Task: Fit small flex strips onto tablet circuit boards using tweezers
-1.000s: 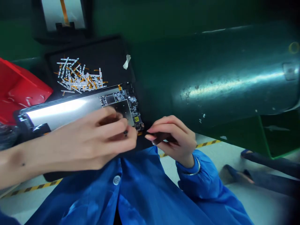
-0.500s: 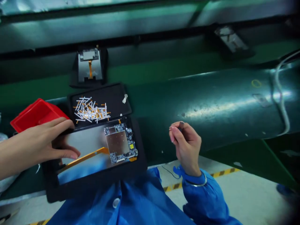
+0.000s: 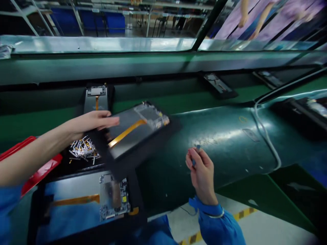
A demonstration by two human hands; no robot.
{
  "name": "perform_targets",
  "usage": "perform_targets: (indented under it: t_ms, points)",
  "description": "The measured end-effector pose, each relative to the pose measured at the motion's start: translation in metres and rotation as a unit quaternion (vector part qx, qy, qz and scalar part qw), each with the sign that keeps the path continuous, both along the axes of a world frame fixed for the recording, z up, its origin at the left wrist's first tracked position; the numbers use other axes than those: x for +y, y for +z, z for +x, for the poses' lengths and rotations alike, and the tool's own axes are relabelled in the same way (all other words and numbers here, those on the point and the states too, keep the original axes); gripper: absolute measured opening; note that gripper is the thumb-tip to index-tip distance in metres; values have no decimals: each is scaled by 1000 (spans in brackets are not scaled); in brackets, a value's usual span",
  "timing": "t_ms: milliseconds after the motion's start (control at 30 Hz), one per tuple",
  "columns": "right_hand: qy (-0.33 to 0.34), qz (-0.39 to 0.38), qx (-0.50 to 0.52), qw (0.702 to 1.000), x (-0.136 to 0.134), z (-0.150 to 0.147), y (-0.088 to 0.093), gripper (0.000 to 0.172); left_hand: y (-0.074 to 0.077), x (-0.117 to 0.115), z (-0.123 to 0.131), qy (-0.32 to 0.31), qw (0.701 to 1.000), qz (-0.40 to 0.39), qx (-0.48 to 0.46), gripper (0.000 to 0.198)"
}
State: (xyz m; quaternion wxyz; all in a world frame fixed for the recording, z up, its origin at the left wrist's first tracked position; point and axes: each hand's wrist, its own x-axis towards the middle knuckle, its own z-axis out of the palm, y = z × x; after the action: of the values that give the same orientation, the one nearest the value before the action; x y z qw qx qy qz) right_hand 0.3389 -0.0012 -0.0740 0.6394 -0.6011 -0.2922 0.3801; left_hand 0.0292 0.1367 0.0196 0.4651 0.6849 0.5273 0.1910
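Observation:
My left hand [image 3: 93, 121] grips the left end of an opened tablet [image 3: 127, 131] on a black foam holder, blurred and held tilted above the bench. An orange ribbon cable [image 3: 127, 132] and a circuit board show on it. Below it, in front of me, lies a second opened tablet [image 3: 74, 212] with its own ribbon cable and board, on a black holder. Over the bench to the right, my right hand [image 3: 203, 173] is closed in a pinch on a small bluish piece [image 3: 198, 147] whose kind I cannot make out.
Small white-and-orange strips [image 3: 83, 149] lie heaped on a black tray, beside a red bin [image 3: 44, 172]. Another opened tablet [image 3: 95, 102] sits on the green conveyor, with more farther right. A white cable [image 3: 264, 131] crosses the bench [image 3: 163, 183]. Co-workers' hands [image 3: 244, 18] show at the far side.
My left hand has raised a tablet and holder up and away, showing another tablet beneath. My right hand stays pinched, and a bluish piece now shows in it. The view has tilted upward.

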Motion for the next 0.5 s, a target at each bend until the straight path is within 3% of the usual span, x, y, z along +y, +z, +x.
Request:
perform_targets:
  t_ms: [67,133,200,267,367,500]
  points:
    - [19,9,-4,1000,10,-4,-1,29,-12,40,40,62,996,-54,-37,40]
    - [44,11,-8,999,17,-10,0,28,-27,75,74,104,992,-60,-47,28]
    - [75,8,-22,997,22,-16,1,26,-42,100,97,101,992,-55,-48,32]
    - [109,6,-53,993,25,-20,2,24,-54,117,103,69,996,-44,-36,36]
    - [150,7,-107,983,30,-21,5,23,-60,133,76,18,1000,3,7,33]
    - [234,1,-174,956,44,-22,7,23,-54,151,-3,-1,979,182,95,34]
